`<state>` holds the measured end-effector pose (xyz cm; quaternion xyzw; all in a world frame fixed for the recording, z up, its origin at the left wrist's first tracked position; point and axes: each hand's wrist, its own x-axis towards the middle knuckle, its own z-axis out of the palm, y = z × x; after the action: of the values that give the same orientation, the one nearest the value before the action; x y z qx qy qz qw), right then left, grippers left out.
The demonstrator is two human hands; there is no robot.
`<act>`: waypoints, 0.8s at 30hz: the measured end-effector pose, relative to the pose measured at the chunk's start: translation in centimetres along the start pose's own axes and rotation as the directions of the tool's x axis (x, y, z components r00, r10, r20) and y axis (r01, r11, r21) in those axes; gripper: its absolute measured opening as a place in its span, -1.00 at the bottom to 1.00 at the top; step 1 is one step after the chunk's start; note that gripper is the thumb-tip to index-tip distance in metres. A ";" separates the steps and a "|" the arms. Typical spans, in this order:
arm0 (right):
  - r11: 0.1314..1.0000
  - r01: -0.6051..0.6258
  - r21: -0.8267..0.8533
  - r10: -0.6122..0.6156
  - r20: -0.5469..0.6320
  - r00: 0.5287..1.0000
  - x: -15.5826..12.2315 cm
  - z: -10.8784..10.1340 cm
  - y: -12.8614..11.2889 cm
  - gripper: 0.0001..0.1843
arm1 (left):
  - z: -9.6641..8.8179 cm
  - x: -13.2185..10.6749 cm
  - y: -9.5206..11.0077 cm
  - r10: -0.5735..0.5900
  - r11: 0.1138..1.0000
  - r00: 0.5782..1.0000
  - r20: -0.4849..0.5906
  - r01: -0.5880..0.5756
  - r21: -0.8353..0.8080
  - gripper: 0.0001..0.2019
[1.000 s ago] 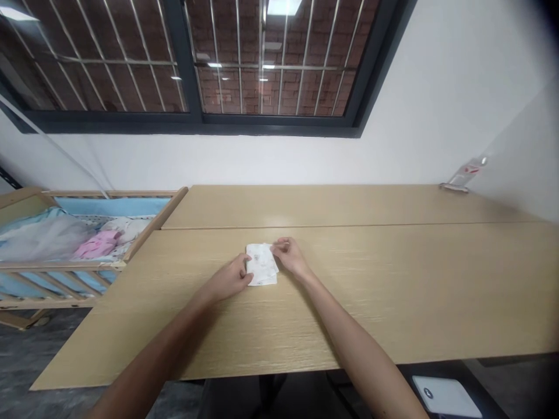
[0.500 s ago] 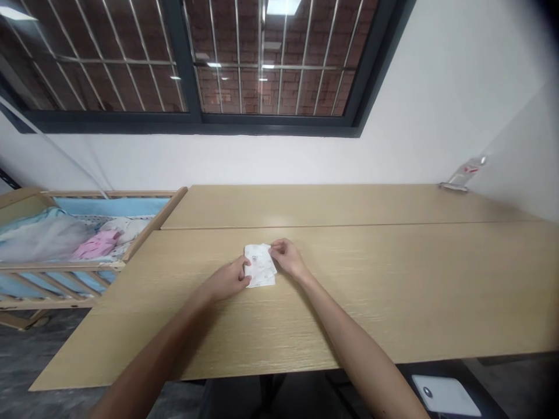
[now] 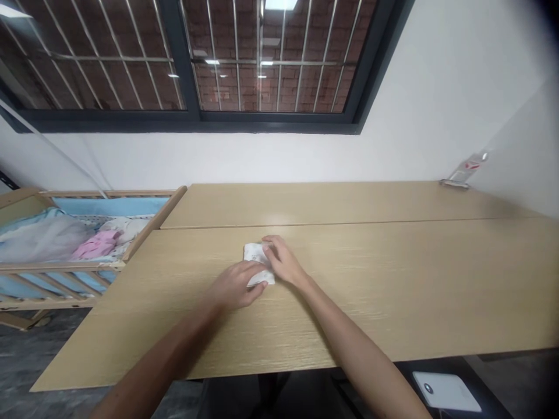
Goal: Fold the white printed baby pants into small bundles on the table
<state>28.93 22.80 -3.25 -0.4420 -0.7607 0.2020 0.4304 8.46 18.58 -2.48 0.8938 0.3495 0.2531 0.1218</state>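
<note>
A small folded white cloth (image 3: 254,251) with faint prints lies on the light wooden table (image 3: 371,279), partly covered by my hands. My left hand (image 3: 240,284) reaches over its near left part, fingers stretched across it and thumb spread apart. From the right, my right hand (image 3: 282,260) rests over the cloth's far right part, with its fingers extended to the far edge and its thumb apart from them. The fingertips of the two hands are close together. Whether either hand pinches a layer of fabric is hidden.
A wooden cot (image 3: 174,203) with blue lining and a pink cloth (image 3: 98,244) stands at the left. A clear plastic packet (image 3: 465,173) leans in the far right corner. Below the table's front edge lies a white phone (image 3: 448,391). A barred window is above.
My left hand has moved right from the cloth's left edge to lie over it. My right hand has shifted slightly left over the cloth, its fingers more extended.
</note>
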 end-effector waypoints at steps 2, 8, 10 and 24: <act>0.999 0.033 0.006 -0.034 0.064 0.997 -0.2 -0.1 -0.9 -0.61 | 0.6 -0.2 0.3 0.035 0.999 0.998 0.052 -0.034 -0.021 -0.63; 0.999 0.035 0.015 -0.036 0.108 0.994 -0.2 -0.4 -1.7 -0.52 | 1.2 -0.4 0.9 0.026 1.000 0.990 0.139 -0.024 -0.017 -0.55; 0.996 0.091 0.007 -0.091 0.162 0.983 -0.3 -0.6 -1.8 -0.50 | 1.2 -0.4 1.2 0.028 1.000 0.986 0.167 -0.027 -0.010 -0.55; 0.989 0.131 -0.062 -0.075 0.554 0.829 0.9 0.1 1.0 -0.52 | 1.7 -0.4 1.9 0.080 0.980 0.966 0.244 -0.121 0.157 -0.55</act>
<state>29.12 24.08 -3.56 -0.3441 -0.8837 0.2597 0.1820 10.25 16.86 -3.32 0.9414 0.3070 0.1199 0.0725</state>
